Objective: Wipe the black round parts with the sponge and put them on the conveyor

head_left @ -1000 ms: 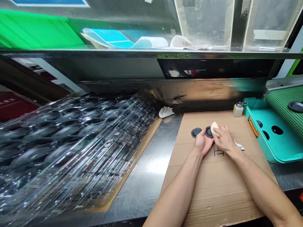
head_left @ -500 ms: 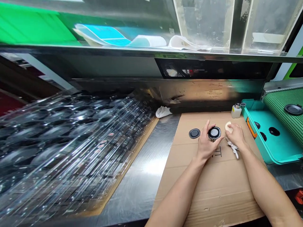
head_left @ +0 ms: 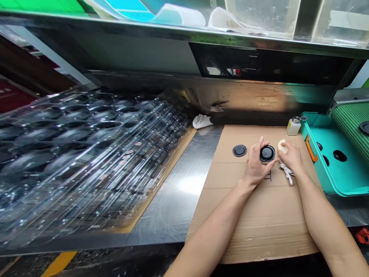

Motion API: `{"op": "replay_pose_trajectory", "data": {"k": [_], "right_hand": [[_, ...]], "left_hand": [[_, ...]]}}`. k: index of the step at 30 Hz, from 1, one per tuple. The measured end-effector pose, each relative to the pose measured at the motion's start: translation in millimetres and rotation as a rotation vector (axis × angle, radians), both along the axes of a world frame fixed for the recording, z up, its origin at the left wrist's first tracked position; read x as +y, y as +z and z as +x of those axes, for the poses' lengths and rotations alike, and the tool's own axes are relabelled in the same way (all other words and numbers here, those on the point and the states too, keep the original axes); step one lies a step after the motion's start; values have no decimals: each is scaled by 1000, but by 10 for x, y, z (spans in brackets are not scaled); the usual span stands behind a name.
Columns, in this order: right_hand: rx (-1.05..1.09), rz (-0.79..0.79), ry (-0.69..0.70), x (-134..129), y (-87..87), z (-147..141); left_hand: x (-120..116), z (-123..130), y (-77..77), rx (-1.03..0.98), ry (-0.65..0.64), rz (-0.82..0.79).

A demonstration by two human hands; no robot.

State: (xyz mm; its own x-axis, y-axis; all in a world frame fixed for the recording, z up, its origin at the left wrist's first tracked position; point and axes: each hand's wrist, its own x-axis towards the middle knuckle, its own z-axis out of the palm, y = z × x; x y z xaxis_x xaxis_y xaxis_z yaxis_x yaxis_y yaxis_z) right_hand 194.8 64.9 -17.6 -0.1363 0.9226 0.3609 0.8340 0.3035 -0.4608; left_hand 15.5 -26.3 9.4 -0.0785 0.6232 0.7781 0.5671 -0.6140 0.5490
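Observation:
My left hand [head_left: 256,161] grips a round black part [head_left: 267,153] between thumb and fingers, holding it by its rim with its flat face toward me. In my right hand [head_left: 291,156] a cream-white round pad [head_left: 282,146], perhaps a sponge, is pinched at the fingertips, close beside the black part. A crumpled white cloth or glove [head_left: 287,174] lies under my right hand. To the left of my left hand a second dark round part [head_left: 239,150] lies flat on the cardboard sheet [head_left: 253,223].
A teal bin [head_left: 328,181] with several black parts stands right, beside a green conveyor belt [head_left: 353,129]. A small white bottle [head_left: 293,126] with a metal top stands behind. Clear plastic trays [head_left: 109,165] fill the left. A white glove [head_left: 202,121] lies near the back wall.
The black part in my left hand has turned: its ringed, lighter-centred side showed before, a plain black face now. My right hand still holds the pad. The camera view has tipped downward.

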Motion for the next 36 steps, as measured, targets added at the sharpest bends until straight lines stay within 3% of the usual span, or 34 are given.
{"op": "replay_pose_trajectory", "data": {"k": [3, 6, 8, 10, 12, 14, 18, 23, 28, 32, 36], "right_hand": [[-5, -4, 10, -5, 6, 5], [-2, -4, 1, 0, -14, 8], [1, -8, -12, 7, -48, 4], [6, -12, -23, 8, -91, -7], [18, -14, -25, 0, -129, -25], [40, -19, -26, -16, -155, -47], [87, -31, -32, -52, -175, -88], [121, -52, -37, -98, -158, -117], [111, -82, -36, -142, -100, -132], [89, -78, -36, -161, -84, -137], [79, -61, -47, -150, -105, -129]], "left_hand": [[-33, 48, -7, -45, -22, -72], [18, -14, -1, -126, -90, -266], [181, -206, 17, -241, -78, -442], [456, -518, 53, -327, 18, -552], [785, -863, 98, -244, 157, -572], [1075, -1135, 123, -19, 275, -606], [1310, -1317, 11, 228, 362, -680], [1111, -1228, -208, 339, 432, -682], [551, -1089, -250, 592, 529, -625], [74, -990, -229, 647, 349, -662], [-90, -895, -176, 465, 158, -669]]}}
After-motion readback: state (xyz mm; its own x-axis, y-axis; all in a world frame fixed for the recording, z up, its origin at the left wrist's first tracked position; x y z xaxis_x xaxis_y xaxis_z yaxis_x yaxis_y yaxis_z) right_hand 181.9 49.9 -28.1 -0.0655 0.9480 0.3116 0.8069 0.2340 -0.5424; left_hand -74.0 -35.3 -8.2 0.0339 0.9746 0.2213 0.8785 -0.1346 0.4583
